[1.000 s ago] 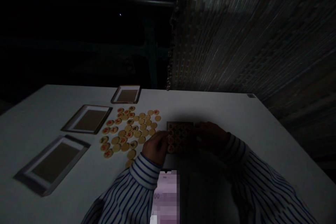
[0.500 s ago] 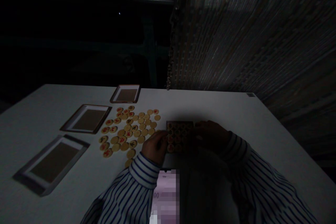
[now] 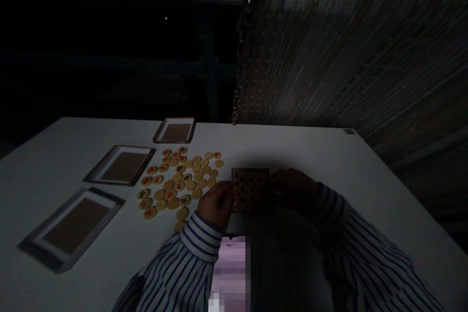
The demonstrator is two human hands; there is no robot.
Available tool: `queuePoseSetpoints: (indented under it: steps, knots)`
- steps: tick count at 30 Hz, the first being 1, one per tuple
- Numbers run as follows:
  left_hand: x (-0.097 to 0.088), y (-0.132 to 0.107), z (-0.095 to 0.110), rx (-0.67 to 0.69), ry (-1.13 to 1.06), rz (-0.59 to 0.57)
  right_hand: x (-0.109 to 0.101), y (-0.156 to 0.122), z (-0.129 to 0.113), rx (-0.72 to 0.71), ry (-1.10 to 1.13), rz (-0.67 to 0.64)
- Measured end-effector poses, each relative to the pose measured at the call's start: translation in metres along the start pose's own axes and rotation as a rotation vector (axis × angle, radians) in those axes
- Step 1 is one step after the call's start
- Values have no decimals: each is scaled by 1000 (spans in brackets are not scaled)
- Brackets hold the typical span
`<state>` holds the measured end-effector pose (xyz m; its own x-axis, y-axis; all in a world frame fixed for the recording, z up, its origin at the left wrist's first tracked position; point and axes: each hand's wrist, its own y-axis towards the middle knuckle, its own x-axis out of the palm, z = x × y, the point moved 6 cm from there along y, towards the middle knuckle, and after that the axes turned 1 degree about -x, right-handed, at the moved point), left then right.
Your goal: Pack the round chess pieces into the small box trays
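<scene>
A small square box [image 3: 250, 170] sits on the table before me, filled with rows of round Chinese chess pieces [image 3: 238, 205]. My left hand [image 3: 216, 204] is closed at the box's left side, thumb and fingers curled against its edge. On the opposite side my right hand [image 3: 292, 187] lies in deep shadow, its curled fingers at the box's right edge, covering part of the pieces there. Left of the box, many loose wooden chess pieces [image 3: 190, 185] are spread out, some showing red or black characters and some blank side up.
Three shallow framed trays [image 3: 137, 183] stand along the left of the white table [image 3: 310, 146]. A lit phone screen [image 3: 230, 263], partly pixelated, is at the near edge between my sleeves. Behind the table hang a chain [image 3: 236, 102] and a string curtain [image 3: 310, 58]; the background is dark.
Almost nothing differs. Both hands stay at the sides of the box, with only a slight shift of the right fingers in the shadow.
</scene>
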<state>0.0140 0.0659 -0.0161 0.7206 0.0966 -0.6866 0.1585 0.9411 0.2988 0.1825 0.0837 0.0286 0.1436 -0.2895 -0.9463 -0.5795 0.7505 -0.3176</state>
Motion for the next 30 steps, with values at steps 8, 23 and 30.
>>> queuePoseSetpoints:
  steps: [8,23,30]
  knots:
    - [0,-1,-2,10,-15,12,-1,0,-1,15,0,14]
    - [1,-1,-1,9,-8,6,-4,-2,-5,6,-3,5]
    - [0,0,0,12,-13,-10,-2,-1,-5,0,-24,-2]
